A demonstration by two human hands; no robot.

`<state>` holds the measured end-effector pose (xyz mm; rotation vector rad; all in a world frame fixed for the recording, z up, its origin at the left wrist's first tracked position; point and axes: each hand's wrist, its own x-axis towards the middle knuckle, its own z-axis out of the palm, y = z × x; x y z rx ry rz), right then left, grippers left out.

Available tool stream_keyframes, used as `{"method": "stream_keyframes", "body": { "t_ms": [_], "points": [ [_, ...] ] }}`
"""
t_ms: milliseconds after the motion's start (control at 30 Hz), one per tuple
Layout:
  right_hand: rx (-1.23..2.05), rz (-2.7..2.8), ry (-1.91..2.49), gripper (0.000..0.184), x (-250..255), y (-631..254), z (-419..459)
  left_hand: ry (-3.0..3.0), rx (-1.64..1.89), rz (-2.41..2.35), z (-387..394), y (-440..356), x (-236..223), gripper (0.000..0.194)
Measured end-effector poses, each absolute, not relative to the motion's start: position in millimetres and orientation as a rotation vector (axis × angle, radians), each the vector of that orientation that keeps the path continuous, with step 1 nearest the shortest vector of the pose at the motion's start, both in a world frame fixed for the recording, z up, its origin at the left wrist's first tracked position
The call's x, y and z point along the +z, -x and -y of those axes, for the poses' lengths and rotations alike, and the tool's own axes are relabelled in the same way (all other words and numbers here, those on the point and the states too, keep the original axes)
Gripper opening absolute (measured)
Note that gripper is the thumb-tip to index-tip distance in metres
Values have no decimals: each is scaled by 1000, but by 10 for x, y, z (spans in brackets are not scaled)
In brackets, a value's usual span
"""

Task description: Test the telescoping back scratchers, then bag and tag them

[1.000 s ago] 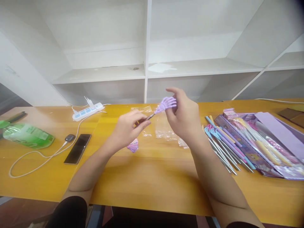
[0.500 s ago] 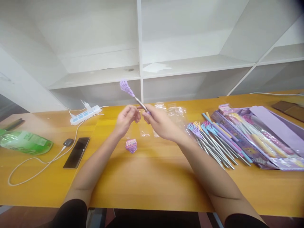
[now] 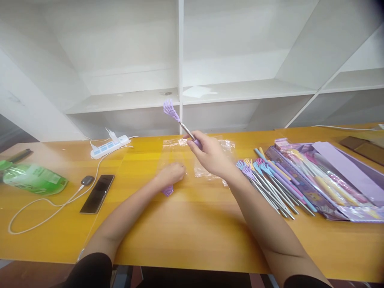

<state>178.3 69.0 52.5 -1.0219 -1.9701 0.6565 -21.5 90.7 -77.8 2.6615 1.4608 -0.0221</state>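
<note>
My right hand (image 3: pixel 213 156) is closed round a back scratcher (image 3: pixel 187 131) with a metal rod and a purple hand-shaped head, held tilted up to the left above the table. Low over the table, my left hand (image 3: pixel 171 175) is closed with its fingers curled under; whatever they hold is hidden. Just below it, partly covered by it, lies a small stack of pink and purple cards (image 3: pixel 168 191). Clear plastic bags (image 3: pixel 207 170) lie flat beyond and between my hands.
To the right are several back scratchers (image 3: pixel 270 188), coloured tubes (image 3: pixel 285 176) and a purple box (image 3: pixel 333 208) of wrapped ones. On the left lie a phone (image 3: pixel 97 194), a cabled black device (image 3: pixel 87 180), a green bottle (image 3: pixel 36 179) and a power strip (image 3: pixel 110 146). White shelving (image 3: pixel 240 90) rises behind.
My left hand has moved away from the back scratcher, down to the card stack, and its fingers have closed. My right hand still holds the scratcher, now slightly further right.
</note>
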Motion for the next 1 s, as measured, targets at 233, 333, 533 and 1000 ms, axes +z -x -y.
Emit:
{"method": "stream_keyframes", "body": {
  "t_ms": [233,333,533,1000],
  "points": [
    [654,1877,1043,21,545,-1842,-749,-2814,311,-1620,-916,251,-582,9],
    [667,1839,1025,21,527,-1840,-778,-2845,603,-1730,-907,334,-378,9],
    [848,1826,970,39,472,-1710,-738,-2882,1306,-1777,-708,429,-13,12],
    [1035,1678,825,25,449,-1488,-637,-3115,1863,-1020,-392,295,270,23]
  ]
}}
